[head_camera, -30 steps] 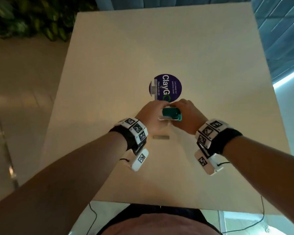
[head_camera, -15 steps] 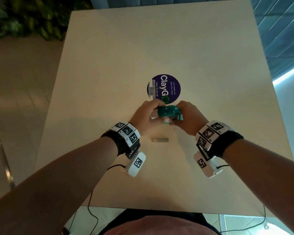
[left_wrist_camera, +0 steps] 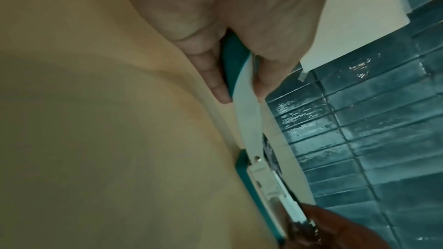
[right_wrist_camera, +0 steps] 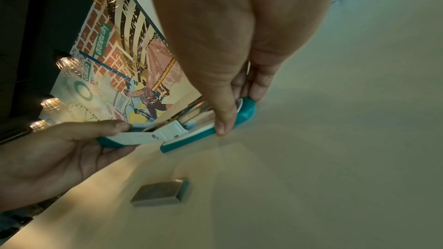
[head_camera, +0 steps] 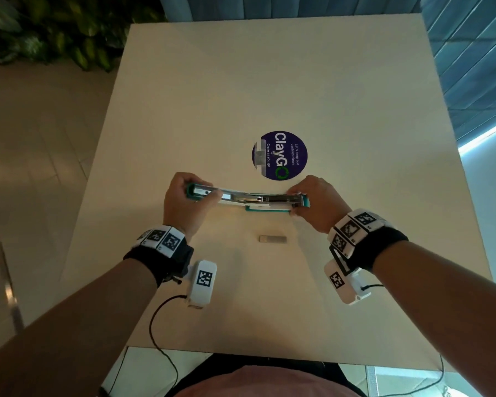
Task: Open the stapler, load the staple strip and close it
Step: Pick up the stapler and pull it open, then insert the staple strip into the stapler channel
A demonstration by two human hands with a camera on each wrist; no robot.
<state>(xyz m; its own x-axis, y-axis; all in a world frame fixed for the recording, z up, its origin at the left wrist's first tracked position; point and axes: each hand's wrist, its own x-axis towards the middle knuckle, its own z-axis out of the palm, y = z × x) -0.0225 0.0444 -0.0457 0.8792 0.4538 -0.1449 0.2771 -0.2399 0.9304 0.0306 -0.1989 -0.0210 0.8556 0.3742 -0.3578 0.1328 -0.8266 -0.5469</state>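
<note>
Between the two hands a teal and white stapler lies swung fully open, its top cover folded out toward the left hand and its base with the metal staple channel stretched toward the right hand. The left hand's fingers and thumb curl round the cover's tip and pinch it from both sides. The right hand grasps the opposite end, thumb pressed along the near edge and fingers wrapped over the teal nose; this end seems to rest on the table, though the blur makes it hard to be sure. Just nearer the body than the stapler, between the two wrists, a grey staple strip lies flat on the tabletop, apart from both hands. Beyond the right hand's knuckles sits a round purple ClayGo sticker. Past the far left corner of the table, leafy plants show.
</note>
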